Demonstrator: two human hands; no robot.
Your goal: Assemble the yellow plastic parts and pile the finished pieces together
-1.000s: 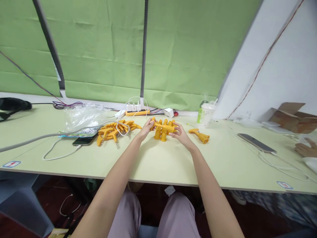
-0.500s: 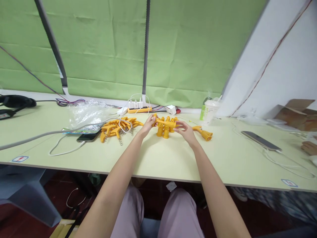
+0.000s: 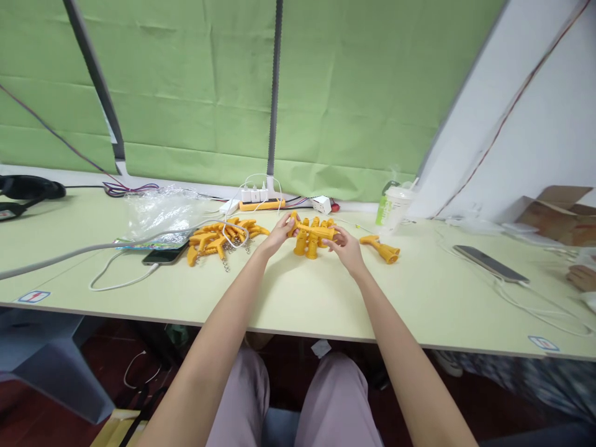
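Both of my hands hold a cluster of yellow plastic parts (image 3: 311, 236) just above the pale green table (image 3: 298, 298), far from the front edge. My left hand (image 3: 275, 237) pinches the cluster's left end. My right hand (image 3: 344, 243) has its fingers closed on the right end. A pile of similar yellow parts with small metal springs (image 3: 218, 241) lies to the left of my left hand. One single yellow part (image 3: 382, 249) lies on the table to the right of my right hand.
A crumpled clear plastic bag (image 3: 161, 214), a phone on a white cable (image 3: 162, 254) and a power strip (image 3: 254, 202) are at the back left. A lidded cup (image 3: 393, 208) stands at the back right. Another phone (image 3: 491, 264), a cardboard box (image 3: 554, 217) and another person's hand (image 3: 582, 276) are far right.
My right hand has shifted slightly along the yellow cluster, tilting it a little. The view has drifted a bit; the pile and single part stay put.
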